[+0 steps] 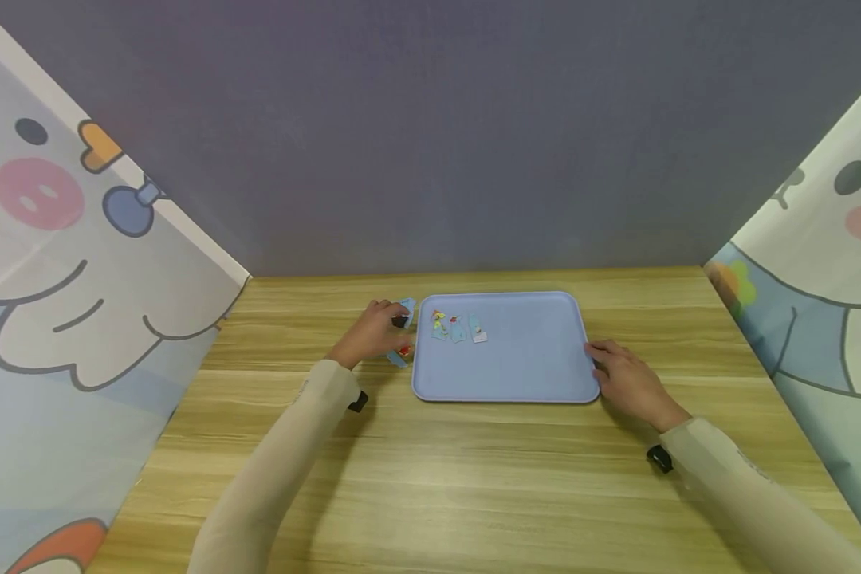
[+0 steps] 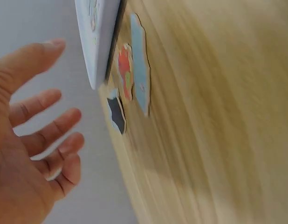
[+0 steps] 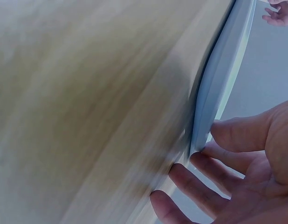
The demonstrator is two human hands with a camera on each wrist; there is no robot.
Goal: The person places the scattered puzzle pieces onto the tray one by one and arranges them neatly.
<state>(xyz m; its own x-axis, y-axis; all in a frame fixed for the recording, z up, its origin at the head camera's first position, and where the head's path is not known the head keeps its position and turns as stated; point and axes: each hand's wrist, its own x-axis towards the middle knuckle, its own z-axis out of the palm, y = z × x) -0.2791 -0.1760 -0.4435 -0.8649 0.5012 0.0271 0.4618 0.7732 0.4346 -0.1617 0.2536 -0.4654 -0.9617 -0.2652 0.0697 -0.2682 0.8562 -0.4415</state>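
A pale blue tray point(image 1: 531, 351) lies on the wooden table, with several flat puzzle pieces point(image 1: 458, 328) on its left part. My left hand point(image 1: 371, 331) hovers just off the tray's left edge, fingers spread and nothing between them. Under and beside it on the table lie loose pieces: a black and light blue one point(image 2: 117, 112), a red and yellow one point(image 2: 125, 70) and a long light blue one point(image 2: 140, 65). My right hand point(image 1: 627, 381) touches the tray's right edge. Its thumb point(image 3: 230, 133) is against the rim, and its other fingers reach the tray's side and the tabletop.
A grey wall point(image 1: 473, 159) rises behind the table point(image 1: 473, 478). Cartoon-printed panels point(image 1: 36, 255) flank it at both sides. Black wrist straps point(image 1: 660, 458) show at the cuffs of both sleeves.
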